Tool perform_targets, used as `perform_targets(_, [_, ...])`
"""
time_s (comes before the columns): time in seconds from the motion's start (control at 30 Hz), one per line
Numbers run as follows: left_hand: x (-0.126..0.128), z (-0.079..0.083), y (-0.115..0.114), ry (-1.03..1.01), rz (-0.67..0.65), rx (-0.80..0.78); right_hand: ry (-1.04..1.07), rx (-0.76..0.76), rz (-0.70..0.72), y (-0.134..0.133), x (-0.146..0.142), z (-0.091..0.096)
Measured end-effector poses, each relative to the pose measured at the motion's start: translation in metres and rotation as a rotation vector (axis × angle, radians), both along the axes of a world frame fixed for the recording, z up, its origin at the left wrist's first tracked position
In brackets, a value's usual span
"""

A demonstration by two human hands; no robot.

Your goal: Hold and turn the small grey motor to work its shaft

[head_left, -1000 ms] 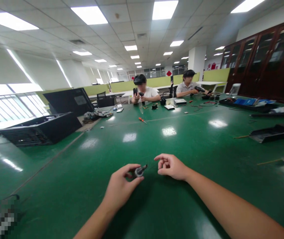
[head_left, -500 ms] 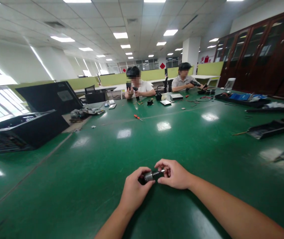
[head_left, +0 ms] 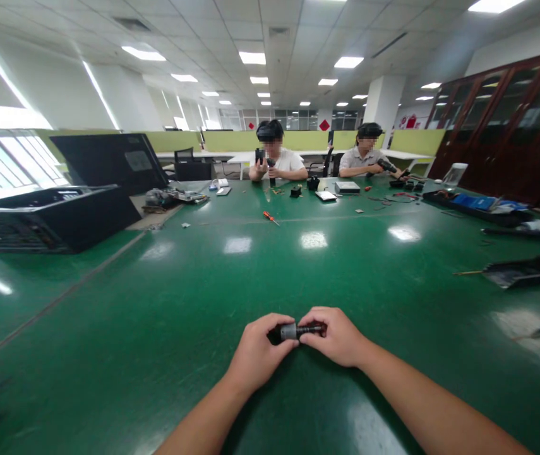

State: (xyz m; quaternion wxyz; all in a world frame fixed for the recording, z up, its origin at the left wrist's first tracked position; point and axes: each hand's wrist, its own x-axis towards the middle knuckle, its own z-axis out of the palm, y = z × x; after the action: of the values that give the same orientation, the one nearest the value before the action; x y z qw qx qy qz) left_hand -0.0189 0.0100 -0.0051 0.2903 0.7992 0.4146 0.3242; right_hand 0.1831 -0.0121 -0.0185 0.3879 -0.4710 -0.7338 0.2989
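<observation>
A small cylindrical part (head_left: 289, 332) with a grey metal body and a dark, ridged shaft lies level between my two hands, just above the near part of the green table (head_left: 194, 278). My left hand (head_left: 256, 351) wraps its thumb and fingers round the thick body, hiding the dark left end. At the shaft's right end, my right hand (head_left: 338, 338) is closed, with its thumb below and fingers curled over the top. Its fingers partly cover the shaft tip. The exact kind of part cannot be made out.
An orange screwdriver (head_left: 270, 217) lies mid-table. A black computer case (head_left: 47, 218) stands at left, with circuit parts (head_left: 175, 197) behind it. Black trays (head_left: 478, 207) line the right side. Across the table, two people (head_left: 282, 161) handle dark objects among small boxes.
My right hand's fingers have closed further round the shaft end, where the bright tip showed before. The part has turned from slightly tilted to nearly level. The head view has levelled out.
</observation>
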Motion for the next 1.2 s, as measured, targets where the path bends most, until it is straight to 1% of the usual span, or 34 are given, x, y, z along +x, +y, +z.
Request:
perform_targets(0.33, [0.0029,0.0011,-0.0040,-0.015,0.034,0.018,0.021,-0.046,-0.014,0.0006,0.0026,-0.0052])
perform_targets(0.8, [0.0011,-0.0012,-0.0049,-0.042,0.047,0.005,-0.001,-0.055,-0.020,-0.0017,0.0028,-0.0007])
perform_targets(0.93, [0.0010,-0.0014,-0.0046,-0.043,0.046,-0.011,0.013,-0.060,-0.018,-0.0026,0.0028,0.0003])
perform_targets(1.2, [0.0001,-0.0032,-0.0029,-0.057,0.048,0.013,0.055,-0.079,-0.021,-0.0052,0.0007,0.0009])
